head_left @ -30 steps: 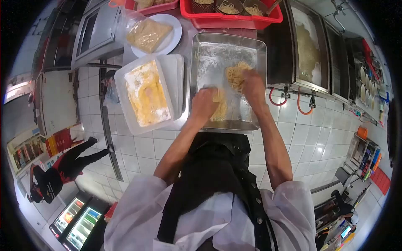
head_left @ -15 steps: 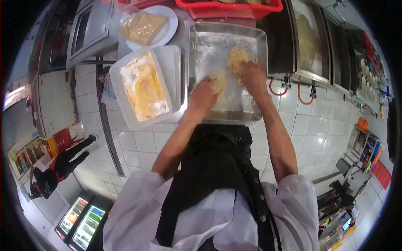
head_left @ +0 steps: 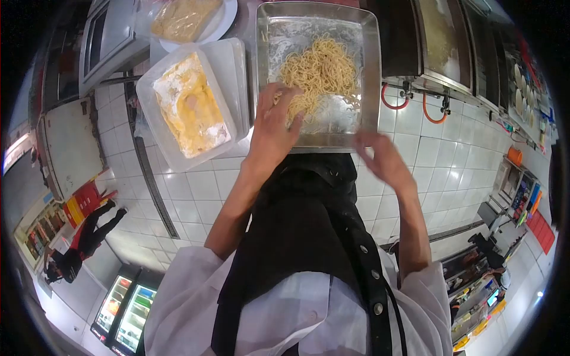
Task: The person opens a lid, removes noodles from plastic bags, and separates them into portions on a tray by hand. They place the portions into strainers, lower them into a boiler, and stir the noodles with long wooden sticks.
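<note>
A heap of thin yellow noodles [head_left: 323, 66] lies in a floured metal tray [head_left: 355, 140]. At the heap's near left edge is my left hand [head_left: 273, 127], palm down, its fingers apart over the loose strands. My right hand [head_left: 383, 159] is empty at the tray's front right corner, slightly blurred, with the thumb apart from the bent fingers and fingertips right by the rim. Left of the tray, a clear plastic container [head_left: 178, 155] holds a yellow mass [head_left: 193, 115] dusted with white powder.
A plastic-wrapped tan block [head_left: 185, 18] rests on a white plate [head_left: 230, 13] at the back left. Kitchen equipment with red hoses [head_left: 395, 105] stands at the right. Farther left, another person [head_left: 74, 252] stands near drinks fridges [head_left: 127, 311].
The separate noodle portions are now one spread heap. My right hand has left the noodles for the tray's front right corner; my left hand has opened and moved slightly left.
</note>
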Available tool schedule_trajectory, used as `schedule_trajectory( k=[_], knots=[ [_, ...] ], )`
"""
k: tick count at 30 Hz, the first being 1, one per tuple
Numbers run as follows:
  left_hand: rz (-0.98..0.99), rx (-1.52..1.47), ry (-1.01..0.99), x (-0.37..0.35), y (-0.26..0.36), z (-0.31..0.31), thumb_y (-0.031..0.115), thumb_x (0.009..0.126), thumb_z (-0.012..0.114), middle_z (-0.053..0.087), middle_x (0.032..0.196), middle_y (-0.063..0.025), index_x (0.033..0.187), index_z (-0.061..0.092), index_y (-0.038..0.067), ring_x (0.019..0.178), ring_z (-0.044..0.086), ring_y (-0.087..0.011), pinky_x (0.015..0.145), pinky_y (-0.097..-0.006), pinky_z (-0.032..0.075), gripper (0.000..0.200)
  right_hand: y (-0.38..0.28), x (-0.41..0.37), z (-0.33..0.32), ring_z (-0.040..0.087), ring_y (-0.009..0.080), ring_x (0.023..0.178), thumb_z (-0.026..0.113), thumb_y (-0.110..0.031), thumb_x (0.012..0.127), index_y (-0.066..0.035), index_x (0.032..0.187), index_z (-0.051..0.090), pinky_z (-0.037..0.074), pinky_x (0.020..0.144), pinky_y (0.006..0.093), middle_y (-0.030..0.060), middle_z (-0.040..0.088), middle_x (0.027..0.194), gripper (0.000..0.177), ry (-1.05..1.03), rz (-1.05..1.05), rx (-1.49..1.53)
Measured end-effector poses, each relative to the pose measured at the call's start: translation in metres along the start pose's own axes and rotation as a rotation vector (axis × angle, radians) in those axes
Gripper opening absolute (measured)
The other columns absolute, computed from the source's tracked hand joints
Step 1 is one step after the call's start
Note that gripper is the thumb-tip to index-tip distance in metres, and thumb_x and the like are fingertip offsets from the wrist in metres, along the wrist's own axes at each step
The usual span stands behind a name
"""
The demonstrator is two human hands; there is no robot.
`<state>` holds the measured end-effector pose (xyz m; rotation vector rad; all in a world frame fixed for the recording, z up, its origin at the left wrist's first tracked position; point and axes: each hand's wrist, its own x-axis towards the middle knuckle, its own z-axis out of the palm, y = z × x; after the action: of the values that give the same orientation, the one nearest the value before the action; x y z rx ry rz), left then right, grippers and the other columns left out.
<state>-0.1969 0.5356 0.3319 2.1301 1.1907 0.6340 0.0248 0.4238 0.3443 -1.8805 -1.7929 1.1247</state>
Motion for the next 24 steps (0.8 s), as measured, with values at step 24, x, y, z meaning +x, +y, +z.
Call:
schedule_trajectory(
  k=[24],
  knots=[
    [-0.063, -0.432, -0.081, -0.016, -0.003, -0.028, 0.003, 0.083, 0.064, 0.060, 0.089, -0.0079, 0.104, 0.060, 0.001, 0.080, 0.056, -0.0130, 0.068, -0.0260, 0.046, 0.022, 0.043, -0.080, 0.013, 0.060, 0.0202, 0.076, 0.064, -0.001, 0.080, -0.001, 0.095, 0.064, 0.046, 0.071, 0.0310, 0.0086, 0.064, 0.082, 0.015, 0.440, 0.452, -0.397]
  ],
)
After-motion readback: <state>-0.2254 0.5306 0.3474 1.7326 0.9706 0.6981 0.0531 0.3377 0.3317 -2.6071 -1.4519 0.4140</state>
